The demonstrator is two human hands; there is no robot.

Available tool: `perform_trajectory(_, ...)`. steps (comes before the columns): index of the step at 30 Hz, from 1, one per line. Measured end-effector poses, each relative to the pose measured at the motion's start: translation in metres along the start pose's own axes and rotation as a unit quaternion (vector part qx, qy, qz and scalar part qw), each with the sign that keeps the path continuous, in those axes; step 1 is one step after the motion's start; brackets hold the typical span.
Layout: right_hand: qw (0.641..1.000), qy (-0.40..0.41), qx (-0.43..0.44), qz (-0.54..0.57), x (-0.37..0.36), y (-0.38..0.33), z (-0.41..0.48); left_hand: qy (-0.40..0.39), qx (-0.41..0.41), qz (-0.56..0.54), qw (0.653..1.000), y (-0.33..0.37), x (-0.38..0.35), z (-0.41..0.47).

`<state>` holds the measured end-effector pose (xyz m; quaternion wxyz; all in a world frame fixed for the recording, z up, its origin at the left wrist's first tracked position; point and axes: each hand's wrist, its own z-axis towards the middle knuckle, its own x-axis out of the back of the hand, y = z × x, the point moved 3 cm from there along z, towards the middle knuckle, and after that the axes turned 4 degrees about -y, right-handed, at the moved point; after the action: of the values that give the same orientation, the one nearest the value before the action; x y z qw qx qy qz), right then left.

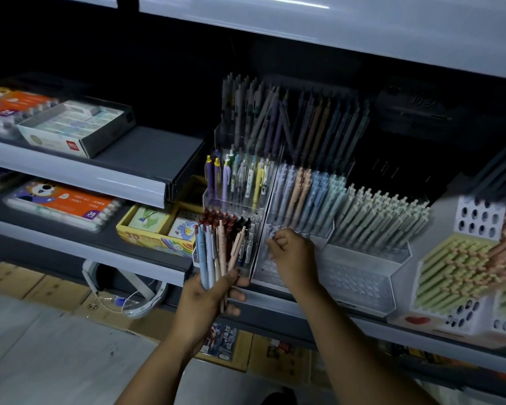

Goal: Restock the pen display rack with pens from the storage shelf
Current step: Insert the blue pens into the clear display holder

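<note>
left hand (214, 293) grips pens (214, 252) low on the barrels: light, stiff, slick, likely to fan, so pinch one mid-barrel; right hand (292, 252) curled over rack (360, 285), can't tell if holding

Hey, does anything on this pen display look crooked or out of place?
Yes. In the top tier of the clear acrylic rack, several grey and purple pens lean diagonally across their straighter neighbours.

The scene was dim, the shelf recesses nearly black. Pale glare streaked the shelf edges (100, 179). Motion blur softened the back pens (304, 124) and the right-hand racks (479, 219); straight lines bowed toward the borders.
</note>
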<state>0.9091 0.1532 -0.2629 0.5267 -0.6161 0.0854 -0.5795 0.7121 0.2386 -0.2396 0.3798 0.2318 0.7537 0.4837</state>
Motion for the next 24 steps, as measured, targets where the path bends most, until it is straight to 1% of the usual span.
perform_trajectory(3, 1.000, -0.019, -0.019, 0.001, -0.008, 0.004, 0.006, -0.013, 0.001, -0.003, 1.000, 0.000, -0.002, 0.000)
perform_trajectory(5, 1.000, -0.018, -0.023, 0.004, -0.011, 0.005, 0.008, -0.019, -0.006, 0.006, 1.000, 0.001, -0.002, 0.001)
perform_trajectory(9, 0.998, -0.039, -0.052, 0.012, -0.015, 0.009, 0.002, -0.019, -0.012, 0.008, 1.000, 0.000, -0.003, 0.003)
perform_trajectory(11, 0.995, -0.045, -0.075, 0.042, -0.013, 0.009, -0.004, -0.015, -0.010, 0.006, 1.000, -0.002, -0.002, 0.004)
perform_trajectory(13, 0.990, -0.050, -0.089, 0.096, -0.009, 0.003, -0.012, -0.015, -0.006, 0.000, 1.000, -0.003, -0.002, 0.005)
perform_trajectory(17, 0.976, -0.085, -0.069, 0.188, 0.000, -0.025, -0.026, -0.014, -0.008, -0.006, 1.000, -0.008, -0.004, 0.009)
perform_trajectory(20, 0.963, -0.095, -0.058, 0.245, 0.007, -0.040, -0.030, -0.014, -0.002, -0.002, 1.000, -0.013, -0.007, 0.013)
perform_trajectory(24, 0.963, -0.099, -0.045, 0.246, 0.017, -0.052, -0.033, -0.037, 0.015, 0.000, 0.999, -0.018, -0.012, 0.017)
